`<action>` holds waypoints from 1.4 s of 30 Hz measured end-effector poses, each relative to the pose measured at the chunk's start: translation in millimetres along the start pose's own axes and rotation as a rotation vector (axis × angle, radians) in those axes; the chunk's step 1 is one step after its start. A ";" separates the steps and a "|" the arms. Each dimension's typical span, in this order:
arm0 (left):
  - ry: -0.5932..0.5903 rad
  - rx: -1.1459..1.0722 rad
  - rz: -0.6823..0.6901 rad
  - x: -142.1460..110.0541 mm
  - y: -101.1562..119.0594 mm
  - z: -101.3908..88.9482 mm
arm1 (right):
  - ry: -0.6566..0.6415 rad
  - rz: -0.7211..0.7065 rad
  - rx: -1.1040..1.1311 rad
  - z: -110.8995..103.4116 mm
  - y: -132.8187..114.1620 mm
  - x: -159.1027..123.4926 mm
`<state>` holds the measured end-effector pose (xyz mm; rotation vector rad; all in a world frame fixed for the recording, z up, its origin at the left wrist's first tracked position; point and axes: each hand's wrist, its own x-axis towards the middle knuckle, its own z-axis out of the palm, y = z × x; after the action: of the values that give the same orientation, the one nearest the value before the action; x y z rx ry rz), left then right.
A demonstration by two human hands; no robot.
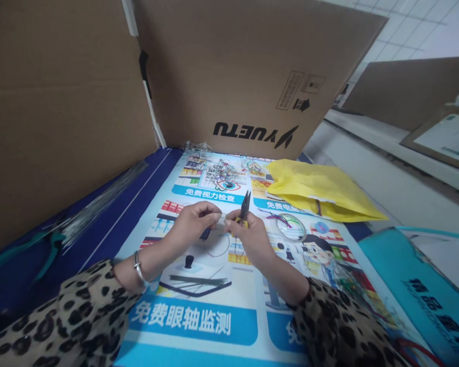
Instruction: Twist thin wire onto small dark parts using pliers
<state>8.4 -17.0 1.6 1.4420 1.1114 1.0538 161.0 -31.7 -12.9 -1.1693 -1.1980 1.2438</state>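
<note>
Reaching in from eight o'clock with the left forearm (155, 262) and from five o'clock with the right forearm (285, 278). Pinching with the left grip (195, 220) — thumb (211, 219) against index finger (207, 205), aimed toward two o'clock. Curling the right grip (252, 237) closed, thumb toward ten o'clock — just beside the opposite fingertips (218, 217).

The small pale piece (222, 216) between the left hand (196, 223) and right hand (250, 235) is too blurred to identify, the handles of the pliers (246, 206) are mostly hidden by the right hand, and the picture's edges crop the teal box (400, 283) and red coil (418, 349) at near right.
</note>
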 end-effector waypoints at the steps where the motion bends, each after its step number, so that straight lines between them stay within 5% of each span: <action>1: 0.002 0.012 0.002 0.5 -1.1 -0.4 | 0.000 0.001 0.005 -0.3 0.7 0.3; 29: 0.040 -0.122 -0.013 -2.6 -4.6 6.8 | -0.055 -0.002 0.240 4.4 5.7 0.6; 42: 0.027 -0.135 -0.009 -3.0 -1.8 6.1 | -0.042 0.012 0.129 0.8 -2.0 -0.5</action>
<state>13.6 -21.0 -1.1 1.3180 1.0444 1.1239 160.2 -32.2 -10.9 -1.0613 -1.1252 1.3402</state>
